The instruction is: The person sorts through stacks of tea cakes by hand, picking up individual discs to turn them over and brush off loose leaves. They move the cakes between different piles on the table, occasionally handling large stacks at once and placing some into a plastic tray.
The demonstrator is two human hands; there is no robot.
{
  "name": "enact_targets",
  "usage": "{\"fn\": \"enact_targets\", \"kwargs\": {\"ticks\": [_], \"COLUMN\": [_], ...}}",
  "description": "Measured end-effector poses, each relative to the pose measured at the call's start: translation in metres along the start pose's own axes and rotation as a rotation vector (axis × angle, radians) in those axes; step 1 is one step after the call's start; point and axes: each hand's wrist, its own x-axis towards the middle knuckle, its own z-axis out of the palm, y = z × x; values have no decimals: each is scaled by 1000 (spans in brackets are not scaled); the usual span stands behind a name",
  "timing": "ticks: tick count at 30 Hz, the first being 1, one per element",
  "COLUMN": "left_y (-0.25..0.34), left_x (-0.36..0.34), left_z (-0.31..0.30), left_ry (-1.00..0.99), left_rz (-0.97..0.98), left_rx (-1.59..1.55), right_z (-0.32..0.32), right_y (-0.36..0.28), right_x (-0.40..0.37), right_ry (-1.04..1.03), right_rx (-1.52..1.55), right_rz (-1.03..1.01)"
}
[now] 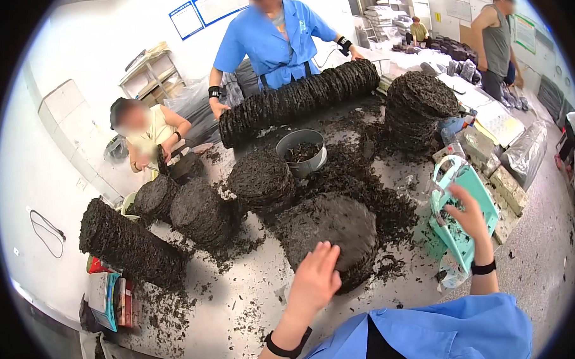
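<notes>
My left hand (313,277) lies flat with fingers stretched out on the near edge of a low stack of round, dark, flaky sheets (327,232) that look like dried seaweed. Over to the right, my right hand (469,214) is raised over a turquoise plastic basket (484,195), its thumb and fingers apart and nothing visible between them. Dark crumbs stick to the inside of the basket. Loose dark flakes (390,207) are heaped behind and to the right of the stack.
A grey pot (302,153) of dark bits stands mid-table among more round stacks (259,180). A tall stack (421,108) rises at the back right. Opposite, a person in blue (267,41) holds a long dark roll (304,100); another person (149,130) sits at the left.
</notes>
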Motion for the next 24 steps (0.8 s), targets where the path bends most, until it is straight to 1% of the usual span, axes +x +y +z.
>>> {"fn": "enact_targets", "kwargs": {"ticks": [1, 2, 3, 5, 7, 8, 10, 11, 13, 14, 16, 17, 18, 19, 20, 21, 23, 24], "left_y": [-1, -2, -6, -39, -81, -86, -93, -110, -120, -122, -124, -115, -101, -79, -58, -42, -9, 1], "left_x": [1, 2, 1, -17, -47, -61, -95, -135, -186, -199, -214, -208, -189, -157, -125, -95, -54, -41], "left_z": [-10, -25, -38, -43, -38, -37, -35, -22, 1, 6, 12, 13, 6, -8, -21, -32, -23, -9], "left_ry": [-9, 83, 180, 510, 843, 855, 1155, 1090, 1053, 877, 493, 483, 492, 505, 458, 295, -45, -82], "left_rz": [-4, -264, -522, -629, -746, -753, -964, -969, -1207, -1320, -1483, -1302, -1150, -1008, -911, -771, -377, -302], "left_rx": [7, -234, -472, -277, -383, -366, -870, -958, -956, -695, -150, 83, 216, 141, -77, -334, -121, -154], "right_z": [18, 38, 58, 95, 119, 128, 142, 146, 152, 156, 161, 162, 160, 160, 164, 167, 164, 171], "right_y": [-21, -44, -64, -86, -101, -101, -100, -98, -95, -93, -90, -91, -97, -102, -99, -97, -108, -104], "right_x": [0, 1, 1, 6, 10, 10, 8, 8, 5, 4, 5, 4, 2, 1, 1, 1, 0, 0], "right_ry": [-118, -234, -267, -283, -301, -341, -403, -419, -421, -402, -400, -397, -404, -404, -367, -346, -380, -368], "right_rx": [236, 476, 478, 487, 430, 423, 414, 422, 497, 581, 589, 605, 638, 670, 637, 582, 650, 662], "right_rz": [12, 23, -25, -181, -233, -220, -174, -186, -107, -67, -42, -28, 1, 30, -10, -25, -9, -60]}}
